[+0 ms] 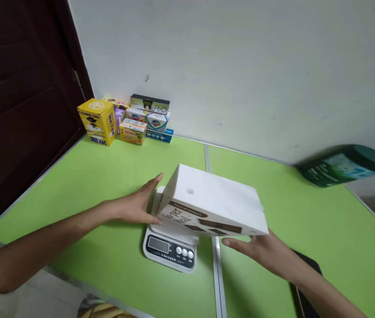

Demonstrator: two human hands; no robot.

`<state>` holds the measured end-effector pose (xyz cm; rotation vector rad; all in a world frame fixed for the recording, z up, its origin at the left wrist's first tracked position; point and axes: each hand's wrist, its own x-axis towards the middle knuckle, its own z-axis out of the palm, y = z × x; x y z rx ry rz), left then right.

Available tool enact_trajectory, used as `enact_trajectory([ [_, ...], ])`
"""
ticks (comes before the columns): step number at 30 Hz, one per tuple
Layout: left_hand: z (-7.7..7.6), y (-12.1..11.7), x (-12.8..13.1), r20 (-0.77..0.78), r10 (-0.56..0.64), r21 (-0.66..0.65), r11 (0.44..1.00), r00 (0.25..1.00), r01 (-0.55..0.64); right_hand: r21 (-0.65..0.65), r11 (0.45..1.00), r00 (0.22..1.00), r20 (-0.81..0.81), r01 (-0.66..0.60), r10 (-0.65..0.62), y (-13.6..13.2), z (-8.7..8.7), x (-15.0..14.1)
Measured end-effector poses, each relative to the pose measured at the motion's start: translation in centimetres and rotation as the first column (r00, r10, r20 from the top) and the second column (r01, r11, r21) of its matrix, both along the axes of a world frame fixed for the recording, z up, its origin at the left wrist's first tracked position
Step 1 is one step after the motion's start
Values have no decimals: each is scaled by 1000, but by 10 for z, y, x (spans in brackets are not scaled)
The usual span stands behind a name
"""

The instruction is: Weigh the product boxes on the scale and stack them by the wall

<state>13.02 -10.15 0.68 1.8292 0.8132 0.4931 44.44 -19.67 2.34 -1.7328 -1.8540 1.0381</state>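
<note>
A white cardboard box [220, 194] with brown print reading "Su-per Meal" lies lengthwise over a white digital kitchen scale [170, 251], covering most of its platform. Its right end juts out past the scale. My left hand [137, 203] is at the box's left end, thumb and fingers spread wide; the thumb tip is by the lower front corner. At the right end, my right hand [256, 249] grips the box from below, thumb at the front and the other fingers hidden behind it. The scale's display and round buttons face me.
Against the wall at the back left stand a yellow box [97, 121], an orange-and-white box [133, 131] and several other small cartons. A dark green container [346, 165] leans blurred at the right edge. A black flat object [306, 265] lies partly under my right forearm. A metal seam [218, 274] divides the green table.
</note>
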Motion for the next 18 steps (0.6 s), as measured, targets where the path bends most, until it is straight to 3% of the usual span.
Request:
enact_trajectory([
  [2, 0, -4, -1, -83, -8, -16, 1000, 996, 7, 41, 997, 997, 52, 63, -65, -2, 0, 8],
  [5, 1, -7, 3, -33, -6, -24, 1000, 999, 5, 53, 998, 995, 86, 47, -51, 1, 3, 4],
  [11, 1, 6, -13, 98, 69, -34, 997, 993, -66, 216, 972, 991, 71, 95, -113, 34, 21, -41],
  [15, -5, 21, -43, 214, 230, -37, 973, 950, -227, 241, 970, 998, -53, 38, -26, 71, 26, -86],
  [18, -12, 31, -61, 323, 475, -92, 877, 819, -472, 187, 981, 976, -216, 56, -15, 105, 20, -130],
])
